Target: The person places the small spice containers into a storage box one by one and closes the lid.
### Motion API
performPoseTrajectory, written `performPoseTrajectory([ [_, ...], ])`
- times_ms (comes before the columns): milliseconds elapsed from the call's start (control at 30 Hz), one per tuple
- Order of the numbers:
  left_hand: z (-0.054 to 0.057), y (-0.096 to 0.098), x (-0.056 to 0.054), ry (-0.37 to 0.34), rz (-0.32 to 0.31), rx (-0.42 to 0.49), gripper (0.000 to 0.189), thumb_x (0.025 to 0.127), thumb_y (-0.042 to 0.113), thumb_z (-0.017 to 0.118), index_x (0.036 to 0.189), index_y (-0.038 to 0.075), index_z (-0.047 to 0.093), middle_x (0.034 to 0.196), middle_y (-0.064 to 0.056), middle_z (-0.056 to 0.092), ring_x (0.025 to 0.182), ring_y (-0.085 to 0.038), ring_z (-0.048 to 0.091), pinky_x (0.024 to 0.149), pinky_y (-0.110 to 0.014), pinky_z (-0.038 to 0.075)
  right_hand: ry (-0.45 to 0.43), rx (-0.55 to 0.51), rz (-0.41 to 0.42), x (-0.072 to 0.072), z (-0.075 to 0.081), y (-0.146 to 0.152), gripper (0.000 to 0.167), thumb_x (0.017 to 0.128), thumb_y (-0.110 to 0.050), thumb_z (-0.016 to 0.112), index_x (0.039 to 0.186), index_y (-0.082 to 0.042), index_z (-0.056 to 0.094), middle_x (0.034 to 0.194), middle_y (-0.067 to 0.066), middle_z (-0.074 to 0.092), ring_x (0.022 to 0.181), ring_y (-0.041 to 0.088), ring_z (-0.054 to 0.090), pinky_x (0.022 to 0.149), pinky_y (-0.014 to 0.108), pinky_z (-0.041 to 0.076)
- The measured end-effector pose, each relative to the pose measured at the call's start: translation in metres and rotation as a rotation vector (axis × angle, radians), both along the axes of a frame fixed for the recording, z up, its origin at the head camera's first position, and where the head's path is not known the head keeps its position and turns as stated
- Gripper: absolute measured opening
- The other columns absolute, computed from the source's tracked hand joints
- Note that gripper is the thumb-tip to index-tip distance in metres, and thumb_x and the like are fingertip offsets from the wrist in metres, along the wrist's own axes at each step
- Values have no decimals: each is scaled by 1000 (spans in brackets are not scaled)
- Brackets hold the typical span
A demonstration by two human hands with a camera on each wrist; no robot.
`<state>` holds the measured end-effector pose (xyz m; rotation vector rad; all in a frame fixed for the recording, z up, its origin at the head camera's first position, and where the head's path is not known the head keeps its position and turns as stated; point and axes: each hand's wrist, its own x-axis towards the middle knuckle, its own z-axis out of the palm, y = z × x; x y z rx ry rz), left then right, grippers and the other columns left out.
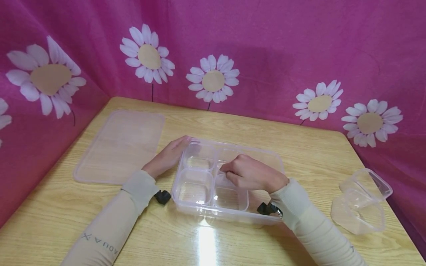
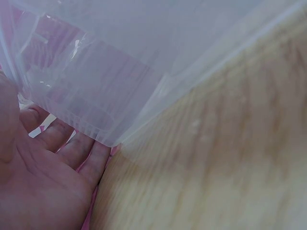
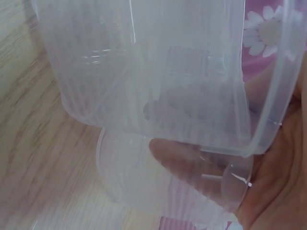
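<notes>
"Where are the hands?"

"Both at a wide clear box [image 1: 229, 214], mid-frame on the wooden surface [image 1: 166, 236]. The left hand [image 1: 169, 156] touches its upper-left corner, fingers extended, slightly apart. The right hand [image 1: 251, 173] has curled fingers pinching the rim of a small tub [image 1: 230, 198] inside."

"What's around them?"

"A translucent flat sheet [image 1: 123, 147] lies left of centre; two loose clear tubs [image 1: 356, 218] overlap at lower right."

Flowered cloth [image 1: 266, 37] around a wooden tabletop [image 1: 159, 229]

Magenta cloth hangs behind the tabletop and along its left and right sides, printed with white daisies [image 1: 213, 80]. The tabletop has rounded far corners; a bright white reflection [image 1: 207, 244] lies on its near part.
</notes>
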<state>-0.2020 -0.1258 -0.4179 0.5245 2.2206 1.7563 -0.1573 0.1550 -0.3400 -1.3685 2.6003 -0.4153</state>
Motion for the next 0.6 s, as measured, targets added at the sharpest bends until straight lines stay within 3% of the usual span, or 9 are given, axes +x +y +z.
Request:
performPoseTrajectory([
  [500,3,1,2,-4,-6,8,56,113,49,28,149,14,52,153,-10,54,150,-29,44,130,-51,30,-52,-18,8,-1,-1,0,19,89,-5,47,85,-10,65,64,-12,27,54,-2,23,53,16,24],
  [600,3,1,2,0,-5,-3,57,113,49,27,149,14,52,154,-10,53,151,-29,43,130,-51,30,-42,-22,16,-1,-1,0,17,89,-4,48,79,-11,60,65,-12,29,54,-3,25,53,15,24],
])
